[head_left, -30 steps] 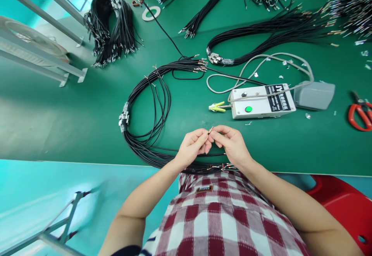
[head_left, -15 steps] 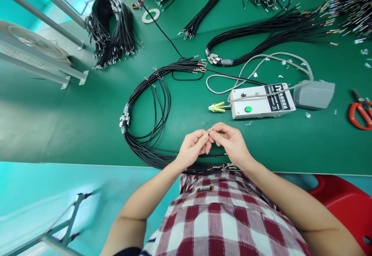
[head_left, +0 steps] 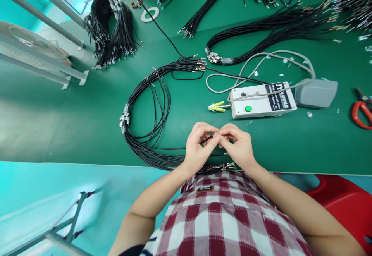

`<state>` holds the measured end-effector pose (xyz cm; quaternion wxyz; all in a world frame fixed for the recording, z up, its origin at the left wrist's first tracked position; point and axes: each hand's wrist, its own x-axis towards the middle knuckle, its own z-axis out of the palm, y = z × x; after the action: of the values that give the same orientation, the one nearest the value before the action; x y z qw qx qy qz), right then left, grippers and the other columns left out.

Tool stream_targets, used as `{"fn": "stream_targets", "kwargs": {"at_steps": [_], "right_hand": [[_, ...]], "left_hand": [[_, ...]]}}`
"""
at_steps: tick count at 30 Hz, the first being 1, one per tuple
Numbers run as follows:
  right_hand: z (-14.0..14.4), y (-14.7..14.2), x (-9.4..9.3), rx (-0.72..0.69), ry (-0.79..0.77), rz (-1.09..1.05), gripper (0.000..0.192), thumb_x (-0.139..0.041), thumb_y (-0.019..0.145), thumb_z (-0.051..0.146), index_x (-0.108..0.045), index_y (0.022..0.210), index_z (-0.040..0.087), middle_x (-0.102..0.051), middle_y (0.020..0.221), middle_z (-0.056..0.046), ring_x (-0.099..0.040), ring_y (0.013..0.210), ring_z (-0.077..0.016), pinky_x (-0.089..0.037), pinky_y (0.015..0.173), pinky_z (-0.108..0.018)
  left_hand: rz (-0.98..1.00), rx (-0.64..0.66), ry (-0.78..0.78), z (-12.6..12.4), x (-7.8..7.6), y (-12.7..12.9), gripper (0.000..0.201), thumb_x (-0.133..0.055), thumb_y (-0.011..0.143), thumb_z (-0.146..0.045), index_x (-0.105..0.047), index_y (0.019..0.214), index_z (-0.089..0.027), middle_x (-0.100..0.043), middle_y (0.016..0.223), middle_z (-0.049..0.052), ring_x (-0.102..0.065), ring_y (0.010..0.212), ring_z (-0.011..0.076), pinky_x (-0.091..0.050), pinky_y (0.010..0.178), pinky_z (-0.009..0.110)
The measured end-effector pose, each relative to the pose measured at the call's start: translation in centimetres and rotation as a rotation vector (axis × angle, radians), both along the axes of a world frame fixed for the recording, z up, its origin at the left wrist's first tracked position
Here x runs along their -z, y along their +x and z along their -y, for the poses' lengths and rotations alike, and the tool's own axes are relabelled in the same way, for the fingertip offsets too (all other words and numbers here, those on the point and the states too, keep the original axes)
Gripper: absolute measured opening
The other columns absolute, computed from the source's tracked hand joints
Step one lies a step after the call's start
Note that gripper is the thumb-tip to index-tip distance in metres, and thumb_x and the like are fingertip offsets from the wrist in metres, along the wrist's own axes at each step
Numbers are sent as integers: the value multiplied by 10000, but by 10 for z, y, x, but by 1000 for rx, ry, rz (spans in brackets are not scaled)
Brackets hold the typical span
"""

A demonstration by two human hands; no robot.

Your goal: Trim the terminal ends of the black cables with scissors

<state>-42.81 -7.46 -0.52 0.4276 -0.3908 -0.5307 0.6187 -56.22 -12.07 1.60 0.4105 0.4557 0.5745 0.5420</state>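
Close to the body, the left hand (head_left: 197,149) and the right hand (head_left: 238,146) meet over the near edge of the green tabletop (head_left: 87,116), each grip pinched narrow on the end of one thin black wire (head_left: 207,138) held between the fingertips; what sits on the wire's tip is too small to tell. Just below the hands a fan of loose wire ends (head_left: 222,167) with metal terminals lies at the tabletop's edge, part of the looped wire bundle (head_left: 145,124) that curves away to the left, so judging by that, many ends are yet to be handled. Beyond the hands stands a white control box (head_left: 261,101) with a green button and a yellow-green clip (head_left: 216,107), a grey foot pedal (head_left: 316,92) beside it. Farther off lie more tied wire bundles (head_left: 113,27) and red scissors (head_left: 362,109) at the right.
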Motion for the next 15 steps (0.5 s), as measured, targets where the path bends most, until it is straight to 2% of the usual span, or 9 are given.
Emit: {"fn": "stream_targets", "kwargs": {"at_steps": [3, 5, 15], "right_hand": [[1, 0, -1, 18, 55, 31, 159, -800, 794, 312, -699, 732, 206, -593, 756, 3, -589, 536, -103, -461, 496, -275], [2, 0, -2, 15, 73, 27, 159, -783, 813, 312, -691, 750, 199, -589, 759, 8, -595, 547, -99, -466, 501, -265], [2, -8, -5, -62, -21, -85, 189, -741, 856, 344, -679, 792, 177, -580, 820, 2, -635, 602, -99, -533, 560, -262]], "left_hand": [[73, -100, 27, -3, 1, 7, 107, -729, 851, -266, -699, 830, -165, -554, 879, 28, -557, 690, 94, -475, 582, 214], [130, -124, 48, -4, 3, 9, 129, -729, 852, -278, -692, 814, -160, -570, 856, 19, -548, 606, 71, -468, 528, 208], [387, -116, 19, -2, 16, 1, 199, -731, 861, -316, -626, 809, -155, -629, 849, 15, -560, 548, 61, -490, 523, 222]]}}
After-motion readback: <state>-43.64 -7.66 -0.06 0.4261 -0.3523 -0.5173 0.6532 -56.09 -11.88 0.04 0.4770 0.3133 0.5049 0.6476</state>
